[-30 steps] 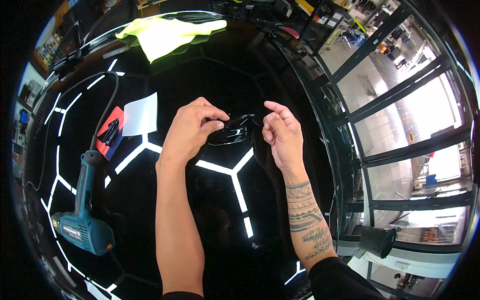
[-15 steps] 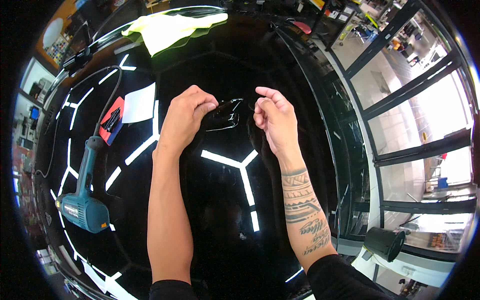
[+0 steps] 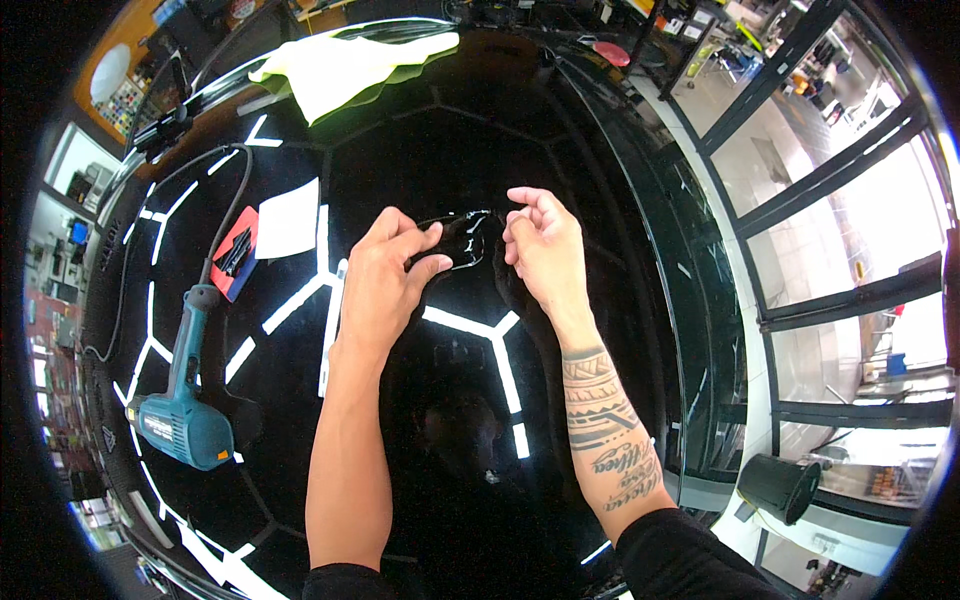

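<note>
Over a glossy black curved panel (image 3: 460,350), my left hand (image 3: 385,275) grips the left side of a small piece of glossy dark film (image 3: 465,242). Its thumb and forefinger sit at two spots along that side. Bright highlights run along the film's wrinkled far edge. Just right of the film is my right hand (image 3: 545,250), thumb pressed to its curled fingers and the forefinger raised. Whether a thin edge or layer is pinched there is too faint to see.
To the left lie a teal corded heat gun (image 3: 185,425), a red and blue card (image 3: 235,255) with black pieces on it, and a white sheet (image 3: 288,218). A yellow-green cloth (image 3: 345,75) drapes the far edge. A black bucket (image 3: 780,488) stands at lower right.
My left thumb and forefinger have spread apart along the film's side, and that hand has shifted slightly right. My right hand has come slightly nearer. The whole view has shifted a little.
</note>
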The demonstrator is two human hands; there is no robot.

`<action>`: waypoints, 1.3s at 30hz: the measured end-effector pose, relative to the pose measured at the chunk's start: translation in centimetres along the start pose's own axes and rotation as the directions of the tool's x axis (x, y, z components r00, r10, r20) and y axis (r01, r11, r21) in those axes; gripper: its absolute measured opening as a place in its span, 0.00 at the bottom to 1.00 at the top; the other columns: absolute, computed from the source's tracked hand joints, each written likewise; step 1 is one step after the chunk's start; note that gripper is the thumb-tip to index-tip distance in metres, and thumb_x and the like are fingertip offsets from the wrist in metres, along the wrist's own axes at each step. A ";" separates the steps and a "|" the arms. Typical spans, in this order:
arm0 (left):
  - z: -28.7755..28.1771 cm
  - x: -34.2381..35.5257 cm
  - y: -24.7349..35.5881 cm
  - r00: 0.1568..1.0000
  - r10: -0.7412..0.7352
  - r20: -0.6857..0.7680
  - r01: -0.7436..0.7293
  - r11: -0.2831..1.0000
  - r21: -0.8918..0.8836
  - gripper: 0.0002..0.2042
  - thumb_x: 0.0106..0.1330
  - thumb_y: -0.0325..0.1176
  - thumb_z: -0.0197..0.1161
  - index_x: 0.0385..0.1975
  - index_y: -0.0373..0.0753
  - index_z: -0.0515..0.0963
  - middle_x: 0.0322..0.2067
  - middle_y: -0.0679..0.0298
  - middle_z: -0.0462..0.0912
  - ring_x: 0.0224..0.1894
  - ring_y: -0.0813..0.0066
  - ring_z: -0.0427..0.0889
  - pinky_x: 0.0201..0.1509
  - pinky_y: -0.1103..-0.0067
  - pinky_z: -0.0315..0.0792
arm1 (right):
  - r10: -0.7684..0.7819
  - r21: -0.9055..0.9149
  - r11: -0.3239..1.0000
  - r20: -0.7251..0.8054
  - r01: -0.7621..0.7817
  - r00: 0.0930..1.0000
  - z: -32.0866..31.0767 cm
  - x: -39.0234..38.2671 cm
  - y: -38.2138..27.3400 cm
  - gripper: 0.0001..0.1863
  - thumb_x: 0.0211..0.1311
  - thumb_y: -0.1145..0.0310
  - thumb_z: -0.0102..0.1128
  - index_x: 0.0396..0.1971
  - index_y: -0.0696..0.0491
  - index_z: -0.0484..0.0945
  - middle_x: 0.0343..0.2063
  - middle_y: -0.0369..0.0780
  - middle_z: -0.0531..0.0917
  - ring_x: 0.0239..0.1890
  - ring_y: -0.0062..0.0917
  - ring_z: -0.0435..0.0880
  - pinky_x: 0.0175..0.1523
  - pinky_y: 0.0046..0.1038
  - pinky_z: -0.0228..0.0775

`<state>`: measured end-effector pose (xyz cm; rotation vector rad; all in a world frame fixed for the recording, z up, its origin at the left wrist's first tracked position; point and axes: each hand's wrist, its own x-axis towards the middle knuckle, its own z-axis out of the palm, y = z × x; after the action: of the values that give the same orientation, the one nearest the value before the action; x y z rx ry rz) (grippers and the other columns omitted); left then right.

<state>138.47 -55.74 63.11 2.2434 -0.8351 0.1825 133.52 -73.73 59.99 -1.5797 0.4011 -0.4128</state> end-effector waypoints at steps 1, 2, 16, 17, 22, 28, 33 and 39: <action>-0.1 -0.2 -0.1 1.000 0.006 -0.003 -0.006 1.000 -0.019 0.10 0.52 0.23 0.73 0.35 0.32 0.83 0.29 0.63 0.74 0.27 0.74 0.75 0.31 0.78 0.69 | 0.001 -0.005 1.000 0.001 -0.001 1.000 -0.1 0.0 0.1 0.15 0.65 0.76 0.52 0.50 0.62 0.75 0.22 0.37 0.80 0.18 0.15 0.76 0.25 0.20 0.69; -0.2 -0.2 -0.1 1.000 0.013 -0.008 -0.013 0.999 -0.039 0.08 0.52 0.23 0.73 0.31 0.31 0.83 0.28 0.63 0.74 0.27 0.75 0.75 0.30 0.79 0.69 | 0.008 -0.010 1.000 0.000 -0.008 1.000 -0.1 0.0 0.1 0.15 0.65 0.76 0.52 0.50 0.62 0.75 0.23 0.37 0.80 0.18 0.14 0.76 0.25 0.20 0.69; 1.0 1.8 0.0 0.984 0.154 0.087 -0.153 0.988 -0.015 0.15 0.58 0.27 0.67 0.46 0.37 0.80 0.47 0.58 0.79 0.50 0.58 0.76 0.59 0.68 0.66 | 0.064 0.130 0.989 0.031 -0.068 0.997 -0.1 -0.2 -0.6 0.14 0.67 0.75 0.51 0.51 0.60 0.75 0.24 0.32 0.78 0.18 0.09 0.73 0.19 0.12 0.61; 1.3 2.1 -0.1 0.981 0.172 0.092 -0.168 0.985 -0.045 0.14 0.58 0.26 0.67 0.45 0.36 0.80 0.46 0.58 0.80 0.49 0.58 0.77 0.58 0.68 0.67 | 0.061 0.121 0.990 0.037 -0.065 0.997 -0.1 -0.2 -0.5 0.14 0.67 0.75 0.51 0.50 0.60 0.75 0.25 0.32 0.78 0.18 0.10 0.73 0.19 0.12 0.61; 1.6 2.9 0.1 0.979 0.138 0.153 -0.118 0.984 -0.132 0.12 0.58 0.25 0.66 0.42 0.32 0.80 0.41 0.55 0.82 0.46 0.57 0.79 0.52 0.71 0.72 | 0.070 0.262 0.962 0.044 -0.079 0.997 -1.3 0.3 -0.2 0.12 0.69 0.75 0.51 0.49 0.61 0.75 0.26 0.33 0.78 0.20 0.11 0.75 0.21 0.13 0.63; 1.1 2.4 0.6 0.979 0.071 0.192 -0.061 0.996 -0.058 0.24 0.54 0.31 0.73 0.52 0.39 0.77 0.46 0.58 0.80 0.52 0.57 0.76 0.58 0.67 0.70 | 0.070 0.361 0.929 0.041 -0.080 0.997 -1.2 0.2 -0.1 0.12 0.69 0.75 0.51 0.49 0.61 0.75 0.27 0.34 0.79 0.21 0.11 0.76 0.22 0.13 0.66; 0.5 2.4 0.2 0.984 0.005 0.179 -0.043 0.977 0.210 0.33 0.38 0.35 0.81 0.50 0.41 0.78 0.45 0.61 0.77 0.50 0.57 0.75 0.57 0.67 0.70 | 0.039 0.225 0.973 0.020 -0.043 0.999 -0.8 0.1 -0.1 0.13 0.64 0.77 0.52 0.48 0.63 0.76 0.25 0.37 0.80 0.20 0.14 0.76 0.21 0.16 0.67; -1.6 2.3 -0.5 0.965 -0.107 0.241 0.079 0.989 0.126 0.28 0.42 0.34 0.82 0.47 0.41 0.81 0.46 0.62 0.77 0.52 0.62 0.75 0.58 0.66 0.69 | -0.221 -0.162 0.967 -0.161 0.195 0.962 -0.4 0.1 0.7 0.08 0.63 0.77 0.57 0.40 0.59 0.82 0.26 0.38 0.84 0.26 0.15 0.79 0.33 0.21 0.72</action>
<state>140.75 -55.58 64.80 2.4425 -0.8641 -0.0983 133.36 -74.16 59.32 -1.7401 0.4099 -0.7045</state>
